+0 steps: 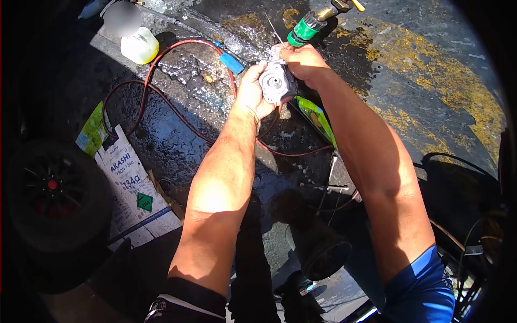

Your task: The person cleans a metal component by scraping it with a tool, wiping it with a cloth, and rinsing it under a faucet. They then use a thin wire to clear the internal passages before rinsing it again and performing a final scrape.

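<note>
A silver metal housing (274, 82) with a round hub and a central hole faces up between my two hands. My left hand (252, 92) is wrapped round its left side, the thumb along its upper edge. My right hand (302, 63) is closed at its upper right, with the fingertips partly hidden behind the housing. A thin straight rod (274, 29) runs up from beside the right fingers. Just above that hand is a green and black hose connector (305, 30) on a brass tap (326, 13).
A red hose (145, 99) loops across the wet ground, with a blue-handled tool (231, 63) beside it. At upper left stands a jug of yellow liquid (139, 47). A flattened white carton (128, 177) and a wheel (53, 188) lie left. A green packet (316, 117) is under my right forearm.
</note>
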Demonstrator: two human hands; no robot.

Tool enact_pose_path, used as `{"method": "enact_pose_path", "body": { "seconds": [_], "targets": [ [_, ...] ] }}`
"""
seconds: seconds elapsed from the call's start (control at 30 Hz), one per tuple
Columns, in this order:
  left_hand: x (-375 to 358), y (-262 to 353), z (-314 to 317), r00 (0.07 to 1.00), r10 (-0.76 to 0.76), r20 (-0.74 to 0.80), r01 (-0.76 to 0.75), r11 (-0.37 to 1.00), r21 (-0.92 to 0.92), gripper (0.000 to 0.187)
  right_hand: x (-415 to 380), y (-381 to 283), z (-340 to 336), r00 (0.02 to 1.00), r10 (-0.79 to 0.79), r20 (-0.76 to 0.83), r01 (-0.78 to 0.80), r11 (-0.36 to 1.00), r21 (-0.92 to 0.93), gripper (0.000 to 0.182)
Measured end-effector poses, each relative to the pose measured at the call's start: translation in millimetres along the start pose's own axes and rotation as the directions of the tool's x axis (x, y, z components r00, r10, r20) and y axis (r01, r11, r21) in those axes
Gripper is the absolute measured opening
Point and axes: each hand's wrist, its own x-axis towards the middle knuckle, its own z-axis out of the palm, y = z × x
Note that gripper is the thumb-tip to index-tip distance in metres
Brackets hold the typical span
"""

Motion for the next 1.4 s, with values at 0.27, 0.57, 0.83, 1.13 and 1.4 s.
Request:
{"method": "enact_pose_path", "body": {
  "seconds": [0.27,0.57,0.83,1.13,1.4],
  "targets": [
    [31,-9,30,0.992,0.033,-0.121,-0.042,0.997,-0.071,0.038,-72,-13,-88,0.995,0.098,0.001,-0.081,0.829,-0.553,0.023],
    [65,-16,35,0.858,0.471,-0.204,-0.314,0.795,0.519,0.05,-120,-122,-162,0.686,-0.727,0.032,0.374,0.315,-0.873,0.021],
    [43,-9,7,0.977,0.071,-0.201,-0.096,0.988,-0.121,0.049,-48,-220,-136,0.728,-0.397,0.559,0.589,-0.054,-0.806,0.029],
    [43,-2,15,0.98,0.114,-0.161,-0.127,0.989,-0.077,0.048,-35,-219,-131,0.796,-0.329,0.507,0.52,-0.056,-0.852,0.026],
    [72,-15,11,0.975,0.217,0.039,-0.221,0.958,0.182,0.049,-25,-203,-134,0.882,-0.215,0.419,0.455,0.623,-0.636,0.041]
  ]
}}
